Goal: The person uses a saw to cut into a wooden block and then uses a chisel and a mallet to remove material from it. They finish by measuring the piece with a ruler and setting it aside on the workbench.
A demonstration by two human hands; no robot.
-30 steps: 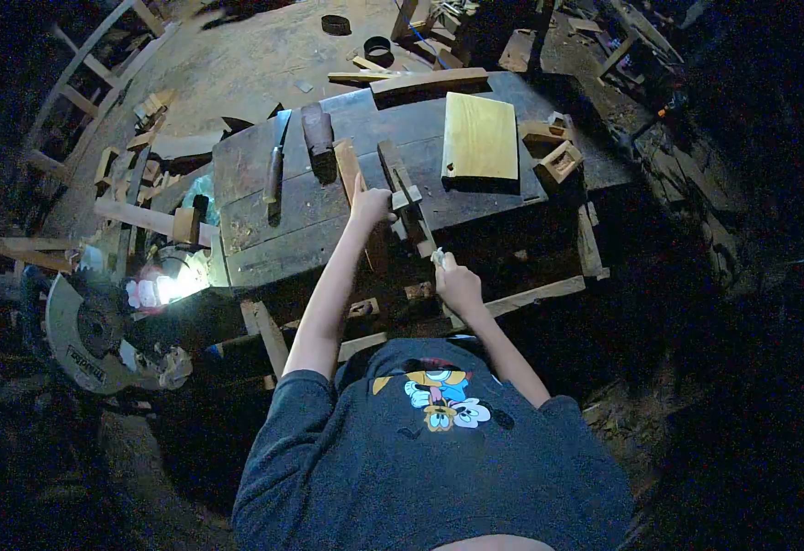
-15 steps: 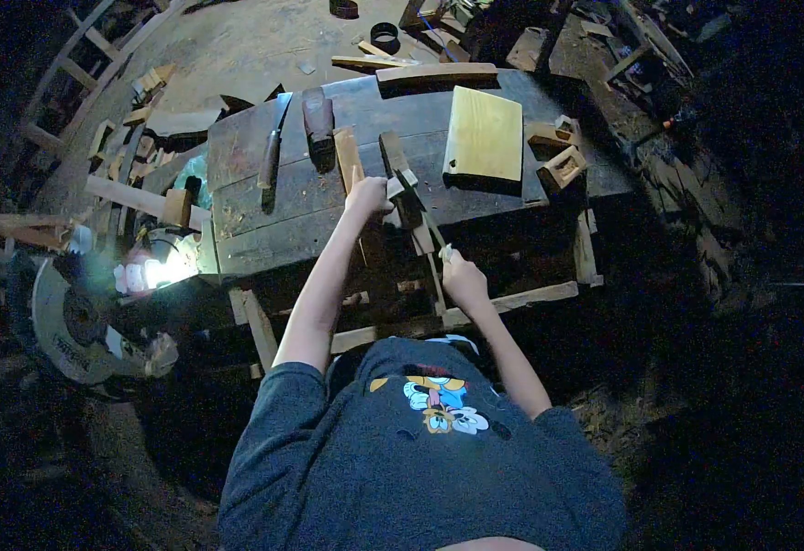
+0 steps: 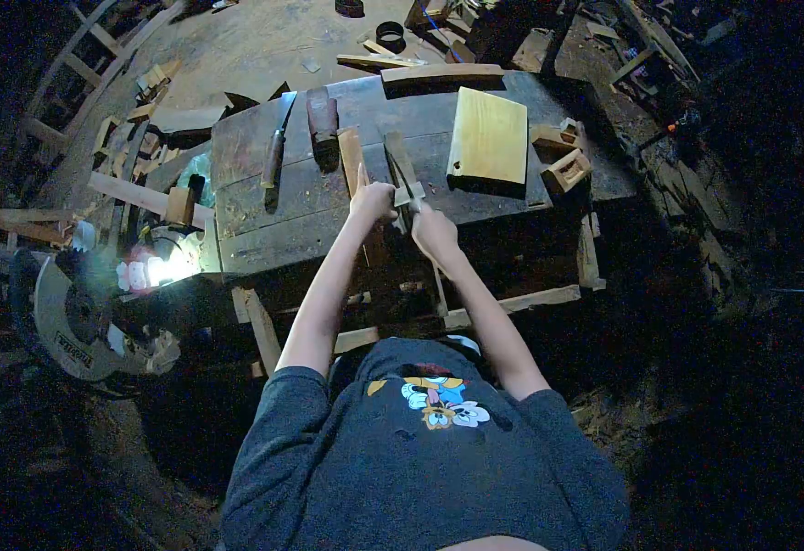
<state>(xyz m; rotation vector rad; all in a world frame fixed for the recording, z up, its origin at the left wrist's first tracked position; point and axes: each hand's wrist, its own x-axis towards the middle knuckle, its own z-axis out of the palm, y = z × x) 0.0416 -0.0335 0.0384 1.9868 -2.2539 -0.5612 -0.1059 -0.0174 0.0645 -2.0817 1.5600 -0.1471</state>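
Note:
My left hand (image 3: pixel 374 202) is closed at the front of the workbench (image 3: pixel 246 220), gripping a small pale wood block (image 3: pixel 409 194). A long narrow tool (image 3: pixel 404 165) with a pale handle is in my right hand (image 3: pixel 436 235), its dark blade pointing away across the block. Whether it is a saw or a file I cannot make out. Under both lies a wooden strip (image 3: pixel 396 147). Just left of it, a longer wood piece (image 3: pixel 351 151) runs up the bench beside my left hand.
A knife (image 3: pixel 278 138) and a dark brown wooden block (image 3: pixel 322 119) lie on the bench's left. Right of my hands are a yellowish board (image 3: pixel 489 138) and a small hollowed wood piece (image 3: pixel 569 171). A circular saw (image 3: pixel 76 321) stands at lower left beside a bright lamp (image 3: pixel 168 268).
My right hand has pushed forward and left with the narrow tool, coming close to my left hand. The left hand keeps its grip on the block, almost in place.

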